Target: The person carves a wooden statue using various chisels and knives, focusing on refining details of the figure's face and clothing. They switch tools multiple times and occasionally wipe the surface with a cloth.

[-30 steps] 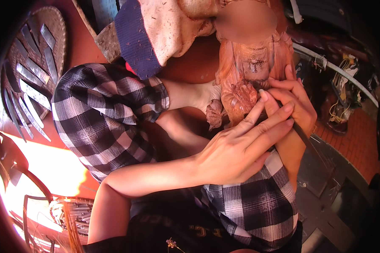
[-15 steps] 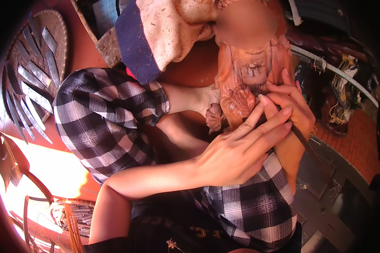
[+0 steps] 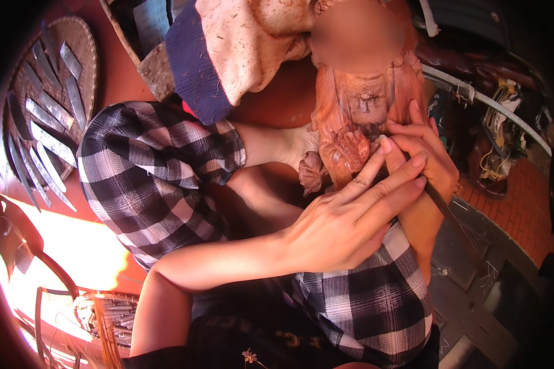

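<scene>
The left hand is lying across the lap with its fingers stretched out flat, their tips pressing against the lower front of the wooden figure, which is propped between the checked-cloth knees. The right hand is clenched around a thin dark carving tool, its tip hidden against the figure. Compared with 1 second earlier, both hands are sitting in nearly the same spot, so the cutting looks like small, steady work on 1 detail. A round tray of metal blades is lying at the left.
</scene>
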`<act>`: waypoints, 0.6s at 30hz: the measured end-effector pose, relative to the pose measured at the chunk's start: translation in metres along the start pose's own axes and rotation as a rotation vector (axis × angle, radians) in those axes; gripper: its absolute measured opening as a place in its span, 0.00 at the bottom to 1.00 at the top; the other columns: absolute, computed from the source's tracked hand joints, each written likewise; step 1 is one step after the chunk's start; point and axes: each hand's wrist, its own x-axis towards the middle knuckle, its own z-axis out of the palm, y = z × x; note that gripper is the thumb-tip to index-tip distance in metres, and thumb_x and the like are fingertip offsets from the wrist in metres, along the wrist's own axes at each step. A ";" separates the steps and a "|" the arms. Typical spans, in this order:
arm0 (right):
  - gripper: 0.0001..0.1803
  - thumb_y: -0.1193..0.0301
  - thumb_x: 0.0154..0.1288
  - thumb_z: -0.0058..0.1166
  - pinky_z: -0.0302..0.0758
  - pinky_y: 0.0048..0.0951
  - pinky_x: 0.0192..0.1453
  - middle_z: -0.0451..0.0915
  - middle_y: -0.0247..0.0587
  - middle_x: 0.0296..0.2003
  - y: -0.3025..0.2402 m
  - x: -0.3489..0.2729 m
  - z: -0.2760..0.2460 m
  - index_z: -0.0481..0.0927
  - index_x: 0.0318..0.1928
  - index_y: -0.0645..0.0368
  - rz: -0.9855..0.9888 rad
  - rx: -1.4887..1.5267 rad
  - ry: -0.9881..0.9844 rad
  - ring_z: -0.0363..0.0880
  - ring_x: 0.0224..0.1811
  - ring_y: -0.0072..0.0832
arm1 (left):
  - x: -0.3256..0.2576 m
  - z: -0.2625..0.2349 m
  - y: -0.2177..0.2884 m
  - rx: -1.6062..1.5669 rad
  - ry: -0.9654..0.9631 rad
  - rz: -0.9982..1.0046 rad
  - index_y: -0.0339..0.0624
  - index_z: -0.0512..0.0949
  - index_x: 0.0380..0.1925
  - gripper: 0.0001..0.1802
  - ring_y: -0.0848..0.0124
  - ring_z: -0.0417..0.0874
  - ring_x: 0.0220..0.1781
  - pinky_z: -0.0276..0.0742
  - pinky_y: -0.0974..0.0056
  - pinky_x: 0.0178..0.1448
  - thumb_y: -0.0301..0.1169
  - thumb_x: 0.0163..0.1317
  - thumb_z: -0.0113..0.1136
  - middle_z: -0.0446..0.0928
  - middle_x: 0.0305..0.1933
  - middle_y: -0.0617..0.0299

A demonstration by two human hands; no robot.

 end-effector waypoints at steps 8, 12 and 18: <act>0.06 0.73 0.61 0.67 0.62 0.58 0.73 0.85 0.41 0.40 -0.001 -0.002 0.000 0.86 0.37 0.60 -0.013 -0.028 0.003 0.80 0.63 0.48 | -0.001 -0.005 0.007 -0.016 -0.031 -0.024 0.32 0.69 0.66 0.40 0.33 0.62 0.76 0.69 0.47 0.74 0.17 0.49 0.67 0.63 0.77 0.40; 0.05 0.72 0.60 0.67 0.62 0.60 0.73 0.84 0.39 0.40 -0.001 0.000 0.000 0.86 0.35 0.59 -0.025 -0.038 -0.017 0.79 0.64 0.49 | -0.004 -0.002 0.001 0.006 -0.021 -0.010 0.31 0.69 0.66 0.39 0.33 0.62 0.76 0.69 0.47 0.73 0.17 0.49 0.67 0.63 0.76 0.39; 0.05 0.73 0.59 0.67 0.63 0.59 0.72 0.85 0.39 0.40 -0.005 -0.001 -0.005 0.87 0.36 0.60 0.017 -0.034 -0.064 0.79 0.64 0.49 | -0.004 -0.002 0.004 0.020 -0.033 -0.022 0.30 0.69 0.65 0.40 0.32 0.62 0.76 0.70 0.48 0.73 0.17 0.47 0.69 0.63 0.76 0.39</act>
